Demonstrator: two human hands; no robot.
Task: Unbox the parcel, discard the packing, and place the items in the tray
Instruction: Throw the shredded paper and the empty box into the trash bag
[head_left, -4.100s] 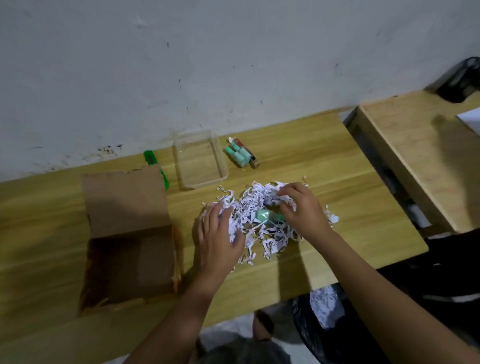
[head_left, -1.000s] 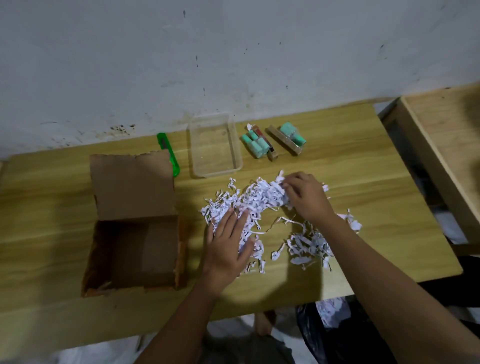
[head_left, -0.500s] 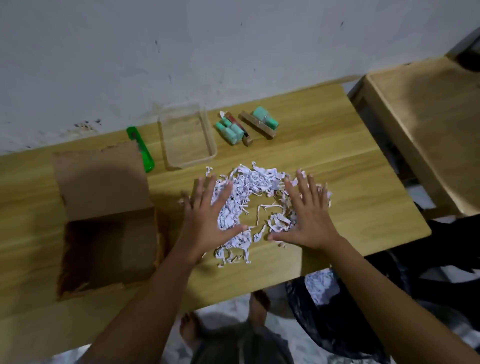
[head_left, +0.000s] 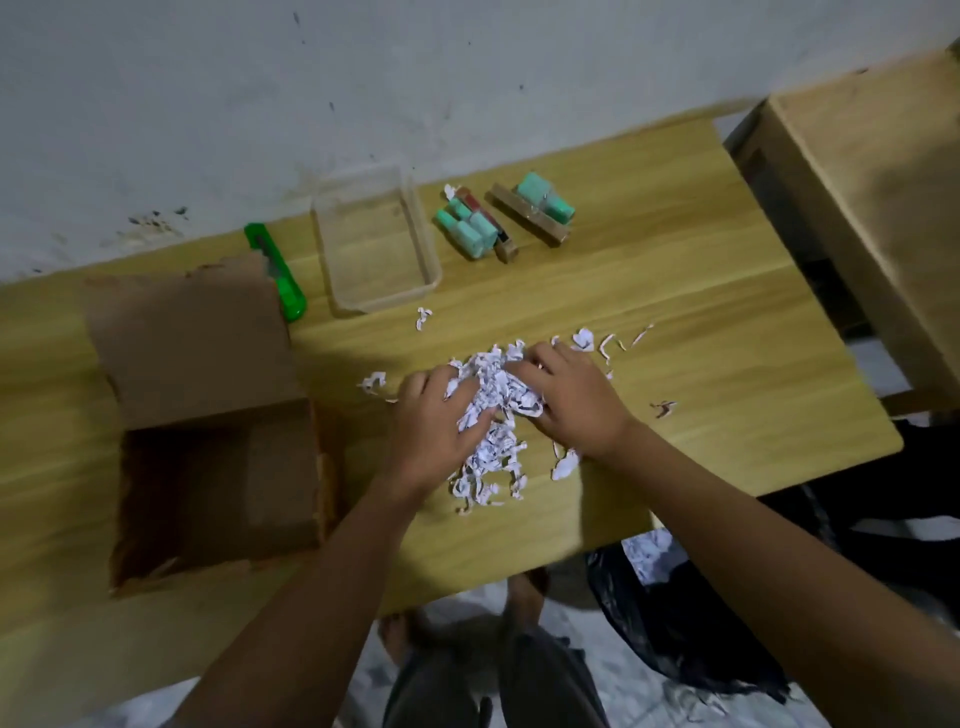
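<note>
A pile of white shredded paper lies in the middle of the wooden table. My left hand and my right hand press in on it from both sides, fingers curled around the shreds. The open cardboard box sits to the left, its flap folded back. A clear plastic tray stands near the wall with nothing in it. To its right lie two groups of teal items with wooden sticks.
A green utility knife lies between box and tray. Loose shreds are scattered right of the pile. A black bag holding paper hangs below the table's front edge. A second wooden table stands to the right.
My hands, flat and spread on the shreds half a second ago, have closed inward and bunched the paper into a tighter heap. A second teal group appeared by the tray since the earliest frame.
</note>
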